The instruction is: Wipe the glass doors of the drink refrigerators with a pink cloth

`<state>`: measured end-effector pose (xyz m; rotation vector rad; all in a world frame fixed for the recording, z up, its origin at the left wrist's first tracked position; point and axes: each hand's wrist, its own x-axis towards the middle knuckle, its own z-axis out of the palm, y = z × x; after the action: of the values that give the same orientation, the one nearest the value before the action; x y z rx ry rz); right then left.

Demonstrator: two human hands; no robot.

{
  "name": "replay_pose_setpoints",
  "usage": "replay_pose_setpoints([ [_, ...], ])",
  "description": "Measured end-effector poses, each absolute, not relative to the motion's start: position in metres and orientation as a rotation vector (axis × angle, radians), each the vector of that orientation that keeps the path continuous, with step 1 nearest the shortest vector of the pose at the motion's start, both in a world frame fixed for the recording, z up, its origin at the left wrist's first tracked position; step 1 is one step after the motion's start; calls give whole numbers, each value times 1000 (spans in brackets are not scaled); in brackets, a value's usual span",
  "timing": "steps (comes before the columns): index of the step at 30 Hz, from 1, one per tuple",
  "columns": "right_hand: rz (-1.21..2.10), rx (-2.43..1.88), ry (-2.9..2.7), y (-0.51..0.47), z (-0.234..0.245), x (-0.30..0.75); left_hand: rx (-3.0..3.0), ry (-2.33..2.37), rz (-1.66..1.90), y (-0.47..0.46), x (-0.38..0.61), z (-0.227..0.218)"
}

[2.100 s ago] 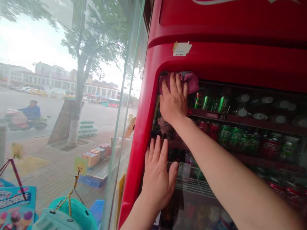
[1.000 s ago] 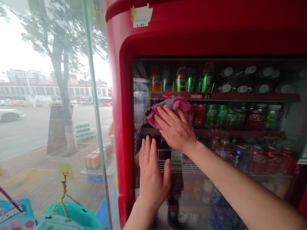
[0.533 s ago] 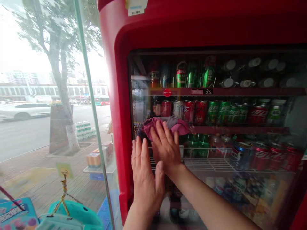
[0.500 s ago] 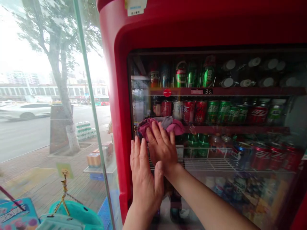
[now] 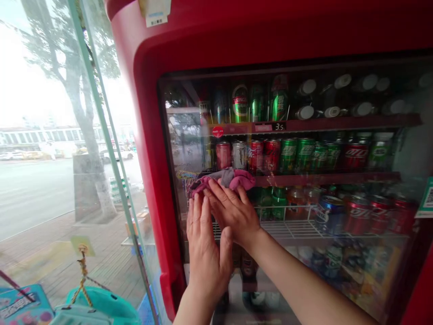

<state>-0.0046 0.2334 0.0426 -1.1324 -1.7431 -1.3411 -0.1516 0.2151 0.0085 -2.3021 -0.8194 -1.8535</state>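
Note:
My right hand (image 5: 233,212) holds a bunched pink and grey cloth (image 5: 241,180) against the glass door (image 5: 287,284) of a red drinks fridge (image 5: 149,149). Its fingers lie over the cloth's lower edge, fairly flat. My left hand (image 5: 208,253) is upright beside it, open, fingers extended and thumb out to the right. The left fingertips are at the cloth's lower left edge; whether they touch cloth or glass I cannot tell. Behind the door stand rows of cans (image 5: 297,153).
To the left is a glass pane with a green edge (image 5: 111,149), with a tree and street beyond. A teal item with a cord (image 5: 101,302) hangs at lower left. A green and white label (image 5: 425,198) is at the right. A sticker (image 5: 156,16) tops the fridge frame.
The view has swung right, so the fridge appears further left. The cloth under my right hand has slid slightly right across the glass. My left hand stays beside it, open.

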Motion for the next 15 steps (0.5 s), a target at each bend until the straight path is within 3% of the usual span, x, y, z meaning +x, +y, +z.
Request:
replay_pose_setpoints([
  [15, -1420, -1480, -1392, 161, 36, 150, -2472, -787, -1735, 183, -89, 6],
])
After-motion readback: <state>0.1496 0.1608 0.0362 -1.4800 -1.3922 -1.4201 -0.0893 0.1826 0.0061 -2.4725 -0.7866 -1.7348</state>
